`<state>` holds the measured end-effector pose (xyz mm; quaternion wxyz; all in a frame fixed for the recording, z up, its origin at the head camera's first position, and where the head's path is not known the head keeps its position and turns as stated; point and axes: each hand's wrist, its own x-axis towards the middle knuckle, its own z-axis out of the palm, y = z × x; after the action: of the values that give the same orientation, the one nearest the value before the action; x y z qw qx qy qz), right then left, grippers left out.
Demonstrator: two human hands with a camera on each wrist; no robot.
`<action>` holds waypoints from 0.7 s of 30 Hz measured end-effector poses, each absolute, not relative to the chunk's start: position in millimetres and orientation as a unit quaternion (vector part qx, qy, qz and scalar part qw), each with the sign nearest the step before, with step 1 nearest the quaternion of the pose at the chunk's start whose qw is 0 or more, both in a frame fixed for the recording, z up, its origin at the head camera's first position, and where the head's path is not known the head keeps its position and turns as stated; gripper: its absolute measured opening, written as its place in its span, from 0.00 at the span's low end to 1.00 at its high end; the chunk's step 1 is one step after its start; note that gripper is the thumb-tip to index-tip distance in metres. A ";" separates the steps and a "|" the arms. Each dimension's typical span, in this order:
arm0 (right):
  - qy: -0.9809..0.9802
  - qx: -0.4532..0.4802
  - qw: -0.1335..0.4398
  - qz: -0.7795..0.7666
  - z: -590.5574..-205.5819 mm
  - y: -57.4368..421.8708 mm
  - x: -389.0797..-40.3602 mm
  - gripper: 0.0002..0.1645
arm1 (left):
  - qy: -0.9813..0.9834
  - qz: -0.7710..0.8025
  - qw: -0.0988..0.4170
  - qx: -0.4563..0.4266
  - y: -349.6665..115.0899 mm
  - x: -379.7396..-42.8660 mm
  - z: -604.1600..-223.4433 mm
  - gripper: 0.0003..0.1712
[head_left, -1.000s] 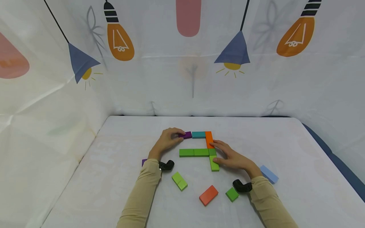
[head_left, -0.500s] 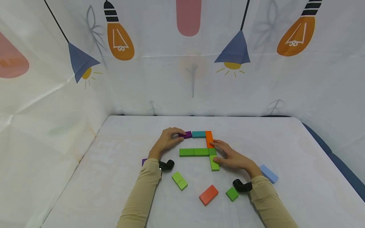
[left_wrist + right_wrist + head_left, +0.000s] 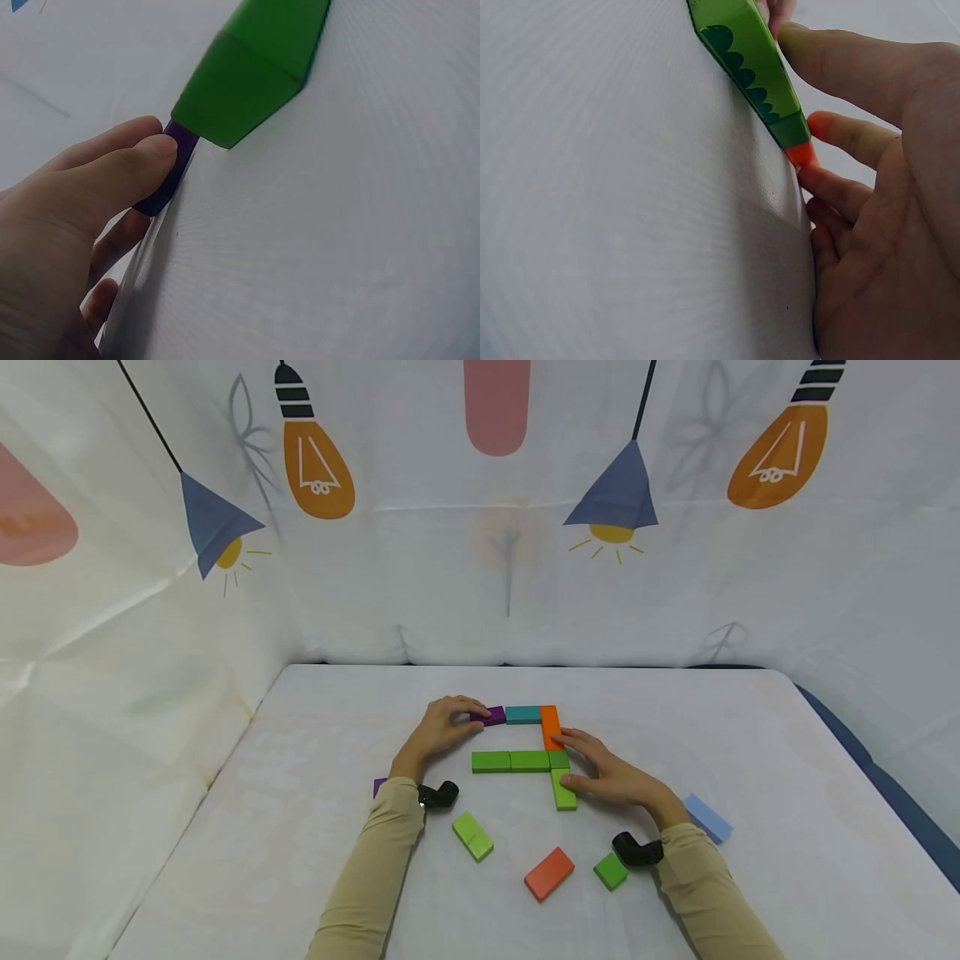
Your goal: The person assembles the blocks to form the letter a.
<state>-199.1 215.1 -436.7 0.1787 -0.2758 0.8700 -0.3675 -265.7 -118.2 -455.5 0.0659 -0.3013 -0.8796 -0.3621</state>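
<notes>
My left hand (image 3: 442,727) pinches a purple block (image 3: 492,717) between thumb and fingers; the left wrist view shows the thumb lying on that purple block (image 3: 176,161). Just right of it is a teal block (image 3: 522,715), which meets an upright orange block (image 3: 551,727). Fingers of my right hand (image 3: 611,777) touch the orange block's side, while its thumb rests against a light green block (image 3: 564,792). Between these two sits a small green block (image 3: 558,760), at the right end of a row of green blocks (image 3: 510,762). In the right wrist view, the right fingers are fairly straight.
Nearer on the white table (image 3: 247,877) lie a two-part lime block (image 3: 472,837), a red-orange block (image 3: 549,874) and a green square block (image 3: 611,871). A light blue block (image 3: 708,818) is beside the right forearm. Another purple block (image 3: 378,786) is partly hidden by the left wrist.
</notes>
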 end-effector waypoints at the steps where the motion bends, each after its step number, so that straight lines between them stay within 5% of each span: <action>1: 0.870 -0.276 0.178 -0.368 -436.8 215.1 -199.0 0.43 | -0.880 -0.361 0.067 -0.302 -118.1 -265.6 -455.5 0.13; 21: 0.872 -0.270 0.180 -0.366 -439.2 218.3 -197.9 0.43 | -0.885 -0.393 0.060 -0.244 -114.0 -257.0 -433.2 0.15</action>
<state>-197.9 218.3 -439.2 0.1804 -0.2696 0.8721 -0.3664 -257.0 -114.0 -433.2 0.0603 -0.2437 -0.8847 -0.3928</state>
